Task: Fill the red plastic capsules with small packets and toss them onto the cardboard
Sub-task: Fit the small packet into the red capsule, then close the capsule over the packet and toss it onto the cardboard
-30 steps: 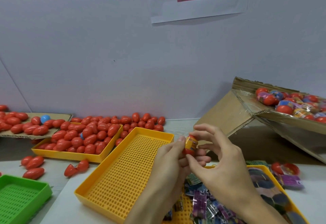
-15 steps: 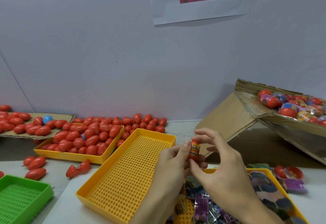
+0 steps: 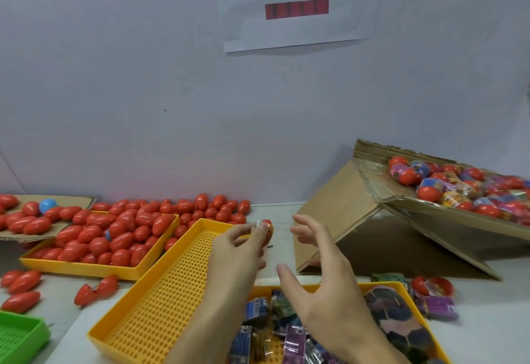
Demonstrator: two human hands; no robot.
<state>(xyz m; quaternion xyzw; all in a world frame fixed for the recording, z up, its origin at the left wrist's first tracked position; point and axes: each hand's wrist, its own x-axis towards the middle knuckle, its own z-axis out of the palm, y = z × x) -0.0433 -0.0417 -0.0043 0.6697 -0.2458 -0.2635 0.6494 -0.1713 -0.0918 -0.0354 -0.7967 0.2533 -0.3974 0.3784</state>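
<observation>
My left hand pinches a wrapped red capsule between thumb and fingertips, above the far end of an empty yellow tray. My right hand hovers just to the right of it, fingers spread and holding nothing. Below my hands a second yellow tray holds several small packets. A tilted cardboard box at the right carries several wrapped capsules.
A yellow tray heaped with bare red capsules stands at the left, with more on flat cardboard behind it and loose ones on the table. A green tray sits at the lower left. An open capsule and purple packet lie at the right.
My right hand has let go of the capsule and opened, moving off to the right. My left hand still holds the capsule. The camera has tilted upward.
</observation>
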